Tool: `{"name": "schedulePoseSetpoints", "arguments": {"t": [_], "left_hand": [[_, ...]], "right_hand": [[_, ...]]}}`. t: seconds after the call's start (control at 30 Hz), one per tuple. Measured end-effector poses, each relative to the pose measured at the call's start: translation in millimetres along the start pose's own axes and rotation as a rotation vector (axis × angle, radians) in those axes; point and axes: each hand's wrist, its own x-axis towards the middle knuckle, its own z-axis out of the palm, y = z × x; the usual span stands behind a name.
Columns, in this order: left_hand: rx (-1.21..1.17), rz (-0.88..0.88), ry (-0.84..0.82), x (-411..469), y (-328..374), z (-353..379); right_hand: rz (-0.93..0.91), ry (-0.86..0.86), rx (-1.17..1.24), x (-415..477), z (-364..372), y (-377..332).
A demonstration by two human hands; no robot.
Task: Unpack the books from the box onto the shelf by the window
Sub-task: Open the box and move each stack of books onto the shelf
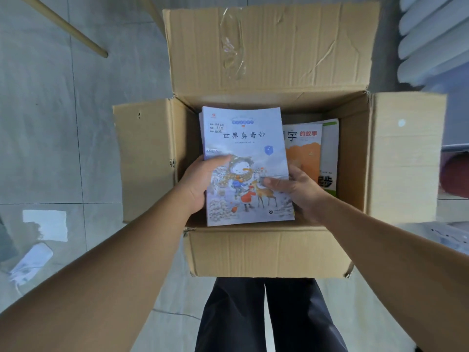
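An open cardboard box [253, 250] stands on the floor in front of me, all flaps folded out. Both hands hold a thin stack of books over the box opening. The top one is a pale blue book [243, 138] with a snowman picture on its cover. My left hand [200, 184] grips the stack's left edge, thumb on the cover. On the right edge, my right hand [297, 189] clamps it with the thumb on top. Deeper in the box lie an orange book [304, 153] and a green-edged book [330, 153].
Grey tiled floor [50, 123] surrounds the box. A wooden furniture leg [66, 26] slants at the upper left. White rounded slats [436, 34] and a shelf-like unit [454, 174] with a reddish object sit at the right. My dark trouser legs [269, 316] stand below the box.
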Motion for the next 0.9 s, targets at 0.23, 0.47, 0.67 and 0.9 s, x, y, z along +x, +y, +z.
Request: {"name": "schedulePoseSetpoints", "arguments": {"t": [0.23,0.47,0.67,0.9], "left_hand": [[0.178,0.056,0.046,-47.1,38.7,26.3],[0.209,0.274,-0.055,-142.5,120.8,66.1],[0.237,0.496,-0.15,-253.9,219.9,120.4],[0.324,0.732,-0.361,-389.2,306.7,211.4]], "right_hand": [[-0.142,-0.083,0.099,-56.2,-0.3,-23.2],[-0.389,-0.077,0.052,-147.2,-5.4,-96.1],[-0.651,-0.002,-0.053,-262.2,-23.2,-203.6],[-0.909,0.233,0.052,-415.1,-57.5,-271.7]]}}
